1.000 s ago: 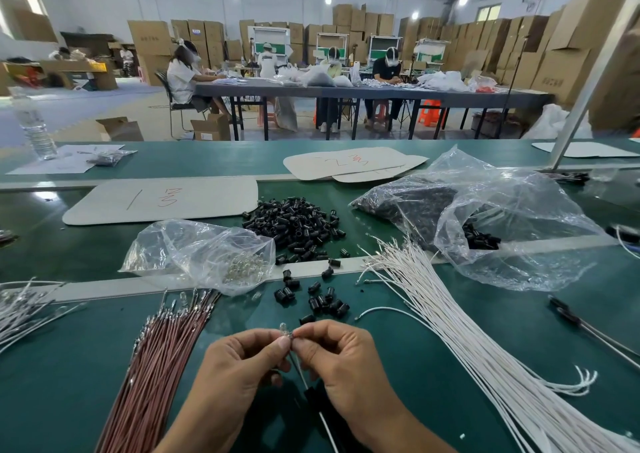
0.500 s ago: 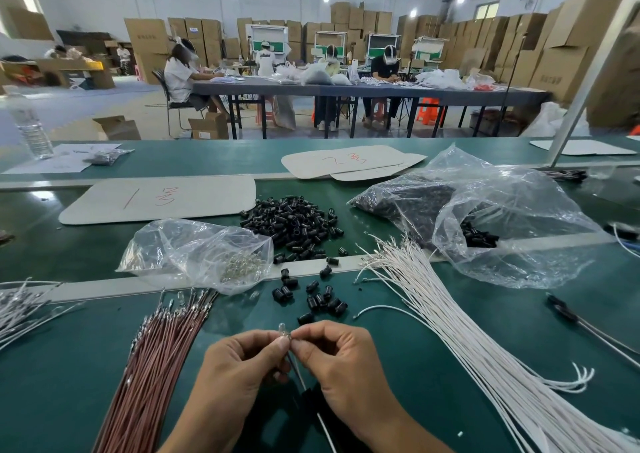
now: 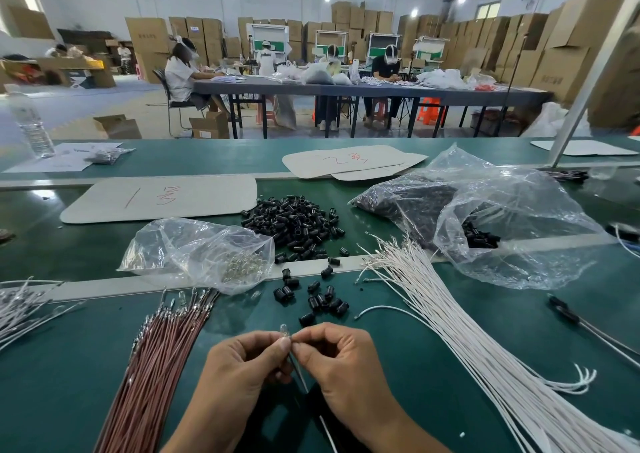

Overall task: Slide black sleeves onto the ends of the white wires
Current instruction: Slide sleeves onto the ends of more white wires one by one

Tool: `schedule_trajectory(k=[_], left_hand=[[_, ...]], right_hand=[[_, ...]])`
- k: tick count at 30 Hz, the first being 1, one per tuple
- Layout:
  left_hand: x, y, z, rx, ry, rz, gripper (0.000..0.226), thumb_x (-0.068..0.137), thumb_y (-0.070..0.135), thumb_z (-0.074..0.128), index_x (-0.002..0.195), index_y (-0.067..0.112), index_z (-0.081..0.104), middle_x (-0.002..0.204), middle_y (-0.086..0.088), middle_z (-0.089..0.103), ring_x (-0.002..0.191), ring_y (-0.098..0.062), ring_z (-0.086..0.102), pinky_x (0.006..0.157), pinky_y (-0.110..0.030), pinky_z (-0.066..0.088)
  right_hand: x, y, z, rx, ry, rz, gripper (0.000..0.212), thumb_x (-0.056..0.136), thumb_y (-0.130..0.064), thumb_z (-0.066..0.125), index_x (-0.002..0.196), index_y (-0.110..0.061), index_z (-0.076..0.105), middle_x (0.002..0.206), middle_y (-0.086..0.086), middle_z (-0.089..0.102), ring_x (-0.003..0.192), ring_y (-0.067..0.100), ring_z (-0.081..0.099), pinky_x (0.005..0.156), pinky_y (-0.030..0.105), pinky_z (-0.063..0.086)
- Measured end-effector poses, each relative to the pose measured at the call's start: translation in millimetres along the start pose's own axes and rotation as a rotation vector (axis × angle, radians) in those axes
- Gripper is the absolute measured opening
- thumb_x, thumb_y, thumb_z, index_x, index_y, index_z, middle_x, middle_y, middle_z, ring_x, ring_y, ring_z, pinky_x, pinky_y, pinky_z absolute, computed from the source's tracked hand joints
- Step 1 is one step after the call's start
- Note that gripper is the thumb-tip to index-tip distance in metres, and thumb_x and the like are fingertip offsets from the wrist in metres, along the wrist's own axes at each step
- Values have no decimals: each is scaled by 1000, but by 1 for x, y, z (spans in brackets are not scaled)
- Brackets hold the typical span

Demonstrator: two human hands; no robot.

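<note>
a bundle of reddish-brown wires (image 3: 156, 366) fans across the lower left of the green bench (image 3: 69, 400). above it sits a clear plastic bag (image 3: 180, 244) holding small metal bits (image 3: 244, 265). a larger crumpled bag (image 3: 526, 210) lies at middle right. two cardboard sheets (image 3: 162, 198) with red marks lie farther back, and a water bottle (image 3: 31, 123) stands upper left. beyond, people sit at a long table (image 3: 346, 90) before stacked cardboard boxes (image 3: 571, 36).

Left hand (image 3: 242, 362) and right hand (image 3: 337, 355) pinch a small clear bulb (image 3: 284, 329) between fingertips above the green table (image 3: 433, 366). Loose sleeves (image 3: 320, 298) lie just beyond; white wires (image 3: 450, 314) fan right, red wires (image 3: 156, 359) left.
</note>
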State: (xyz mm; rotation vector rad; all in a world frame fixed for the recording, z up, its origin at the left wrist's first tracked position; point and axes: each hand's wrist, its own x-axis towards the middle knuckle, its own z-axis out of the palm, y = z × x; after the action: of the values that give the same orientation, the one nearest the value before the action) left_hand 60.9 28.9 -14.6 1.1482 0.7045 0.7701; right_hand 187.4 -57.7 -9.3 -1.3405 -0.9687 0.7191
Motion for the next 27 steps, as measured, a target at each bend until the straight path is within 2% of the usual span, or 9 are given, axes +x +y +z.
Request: schedule_trajectory(k=[7,10,11,13,15,17,20,22,27], left_hand=[[-2,5,-7,33,-82,-30,32,62,19,79,83,-5,73,66,-21,63,57,-26,57,55,-29,51],[-2,7,-6,48,-125,-48,24,65,18,76,80,-1,74,66,-19,63,58,-26,56,55,-28,51],[-3,7,-5,56,-142,-58,20,68,17,74,79,0,73,69,-20,63,62,-27,55,59,-30,51],[-4,10,-4,66,-185,-101,23,73,17,70,83,-4,67,78,-23,60,72,-31,53,68,-38,47],[-7,15,-6,91,-252,-154,29,77,15,68,90,-9,61,81,-25,58,71,-31,51,65,-38,46],[-10,20,-7,139,-322,-183,32,81,14,67,95,-14,58,77,-24,59,63,-27,50,57,-33,44],[-13,23,-8,219,-348,-168,29,83,15,68,92,-12,62,66,-18,59,53,-21,47,53,-28,40],[-13,24,-8,237,-355,-171,25,82,15,70,89,-9,64,64,-16,58,52,-20,46,50,-24,39],[-13,25,-8,219,-355,-202,20,81,14,71,83,-6,68,62,-17,58,51,-20,47,48,-22,40]], right_hand=[[2,1,0,-59,-39,-5,7,84,-11,78,81,-17,78,72,-1,76,66,4,67,66,17,53],[3,0,-2,-98,-75,23,5,85,-13,78,83,-16,74,72,0,72,66,4,62,64,19,52],[4,-1,-3,-129,-94,32,7,86,-16,77,89,-19,72,76,0,72,68,4,62,65,19,53],[5,-5,-10,-215,-175,25,28,87,-23,75,111,-33,64,92,-2,69,72,3,62,70,21,56],[6,-11,-17,-336,-292,-41,40,91,-24,72,124,-42,58,101,-8,65,80,4,65,78,22,57],[6,-18,-23,-430,-379,-124,27,93,-20,70,116,-33,65,102,-8,65,87,9,66,83,24,56],[7,-24,-30,-448,-437,-138,12,93,-15,70,104,-18,68,88,-1,67,75,2,58,73,19,52],[7,-25,-33,-453,-473,-141,10,93,-14,70,103,-14,68,85,3,67,73,1,55,71,20,51],[7,-24,-34,-445,-486,-226,11,93,-8,69,103,-11,70,85,-11,66,77,-3,60,73,12,48]])
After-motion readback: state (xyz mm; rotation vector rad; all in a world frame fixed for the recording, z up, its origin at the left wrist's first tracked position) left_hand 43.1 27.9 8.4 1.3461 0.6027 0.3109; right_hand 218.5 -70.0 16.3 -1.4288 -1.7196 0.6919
